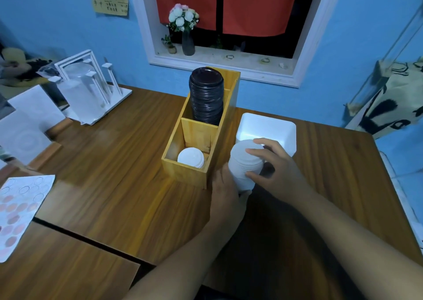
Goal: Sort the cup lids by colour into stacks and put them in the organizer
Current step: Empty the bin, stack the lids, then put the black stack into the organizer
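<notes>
Sheet of round stickers: lower left on the wooden table, well clear of the work.

White stand: upper left on the table, well apart from the organizer; no part in the task as far as can be judged.

Organizer: wooden, long, with divided compartments, near the table's middle. The far compartment holds a tall stack of black lids rising above the rim. The near compartment holds a short stack of white lids sitting low, with open room above it.

Left hand: wrapped around the lower part of a stack of white lids in hand, just right of the organizer's near end.

Right hand: fingers closed on the upper side of the same stack, steadying it. The stack is tilted and held above the table.

Step in hand, as judged: the black lids look sorted and stored; the white stack is gathered and awaits placing. The next move calls for lifting it over the near wall and lowering it squarely onto the white lids already there.

White tub: right of the organizer, behind the hands; its visible part looks empty.

Obstacles: the organizer's near wall and narrow width; a tilted stack may slip apart.
</notes>
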Motion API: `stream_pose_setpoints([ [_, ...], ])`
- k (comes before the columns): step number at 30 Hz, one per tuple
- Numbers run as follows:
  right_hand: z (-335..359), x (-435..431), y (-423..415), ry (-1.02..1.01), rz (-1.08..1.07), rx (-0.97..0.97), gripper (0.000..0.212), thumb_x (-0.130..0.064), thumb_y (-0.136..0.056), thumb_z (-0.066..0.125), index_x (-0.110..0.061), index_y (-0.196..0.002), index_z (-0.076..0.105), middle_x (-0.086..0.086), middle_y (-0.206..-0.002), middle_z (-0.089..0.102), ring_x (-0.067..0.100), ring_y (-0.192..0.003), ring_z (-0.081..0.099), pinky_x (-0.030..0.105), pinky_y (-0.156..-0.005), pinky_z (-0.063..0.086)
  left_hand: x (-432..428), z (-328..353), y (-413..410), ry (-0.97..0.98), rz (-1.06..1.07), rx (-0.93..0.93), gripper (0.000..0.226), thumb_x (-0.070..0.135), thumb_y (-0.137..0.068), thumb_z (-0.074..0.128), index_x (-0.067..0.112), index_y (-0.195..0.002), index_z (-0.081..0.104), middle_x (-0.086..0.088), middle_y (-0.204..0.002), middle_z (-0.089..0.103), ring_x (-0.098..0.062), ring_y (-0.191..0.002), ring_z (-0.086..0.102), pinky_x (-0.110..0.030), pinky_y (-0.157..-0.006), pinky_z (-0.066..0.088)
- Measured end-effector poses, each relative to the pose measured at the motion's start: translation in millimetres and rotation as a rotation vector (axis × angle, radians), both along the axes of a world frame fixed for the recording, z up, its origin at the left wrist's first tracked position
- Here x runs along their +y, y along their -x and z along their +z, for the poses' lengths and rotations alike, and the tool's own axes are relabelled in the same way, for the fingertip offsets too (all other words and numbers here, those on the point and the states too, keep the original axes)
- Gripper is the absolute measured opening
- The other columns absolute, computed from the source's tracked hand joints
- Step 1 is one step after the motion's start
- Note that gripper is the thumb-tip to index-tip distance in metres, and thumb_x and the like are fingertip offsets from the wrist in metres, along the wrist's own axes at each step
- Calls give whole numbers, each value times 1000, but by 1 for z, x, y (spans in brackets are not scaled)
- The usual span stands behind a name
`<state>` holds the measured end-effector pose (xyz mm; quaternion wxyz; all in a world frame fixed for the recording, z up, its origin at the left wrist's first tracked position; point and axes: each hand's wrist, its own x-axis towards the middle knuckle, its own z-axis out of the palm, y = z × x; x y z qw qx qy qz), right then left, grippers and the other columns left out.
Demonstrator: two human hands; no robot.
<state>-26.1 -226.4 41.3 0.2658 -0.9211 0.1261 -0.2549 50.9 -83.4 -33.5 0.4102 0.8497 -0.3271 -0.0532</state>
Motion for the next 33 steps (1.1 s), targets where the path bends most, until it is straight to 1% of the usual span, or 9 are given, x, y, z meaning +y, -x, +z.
stream_pose_setpoints([
  [3,24,4,9,27,-1,-16,54,-45,-80,78,-35,-130,60,-10,-148,45,12,-130,45,29,-92,57,7,18,11,84,-12,-44,90,31,-81,87,24,-153,32,4,-146,47,-14,-134,46,-22,-106,39],
  [6,52,14,6,45,-1,-72,55,-44,-80,78,-32,-130,61,-8,-147,47,11,-128,46,26,-90,54,15,47,5,154,10,-48,86,34,-81,87,25,-150,37,5,-142,52,-12,-131,49,-25,-106,45],
  [11,89,31,-38,-7,118,-150,52,-30,-81,83,-26,-129,64,-9,-143,45,12,-128,47,35,-94,55,38,90,-37,183,65,-118,85,35,-79,88,23,-148,39,6,-132,54,-8,-120,50,-21,-93,50],
  [17,80,55,-117,62,188,-78,52,-34,-84,78,-29,-132,59,-10,-146,40,12,-133,41,42,-104,49,63,94,-99,47,172,-39,92,28,-77,90,23,-150,32,1,-136,48,-16,-125,48,-30,-97,44],
  [20,67,55,-133,63,215,-74,51,-32,-84,77,-28,-132,59,-10,-147,41,13,-134,41,43,-105,47,61,94,-109,34,204,-31,103,28,-73,92,26,-152,26,3,-139,48,-15,-127,48,-26,-95,38],
  [25,55,38,-133,-4,227,-78,51,-26,-82,82,-25,-129,62,-10,-146,43,8,-134,41,41,-104,48,45,90,-105,-42,269,-141,118,29,-77,89,26,-158,3,-6,-127,53,-21,-110,59,-37,-89,54],
  [28,46,36,-133,16,226,-66,51,-26,-81,83,-24,-128,63,-8,-146,44,9,-134,41,39,-107,47,38,90,-103,-116,320,-96,122,33,-80,86,26,-159,-6,-6,-129,53,-21,-109,63,-35,-85,56],
  [30,44,36,-135,32,213,-65,52,-28,-81,83,-23,-129,63,-6,-146,44,10,-135,41,34,-109,44,36,92,-102,-144,337,-56,119,35,-81,85,22,-161,-3,-6,-133,52,-20,-111,63,-33,-85,55],
  [33,39,36,-137,65,231,-47,51,-29,-81,82,-22,-128,63,-5,-146,44,11,-135,41,31,-111,40,38,91,-103,-120,318,-77,99,39,-81,83,15,-155,21,-5,-132,58,-21,-111,65,-35,-86,58],
])
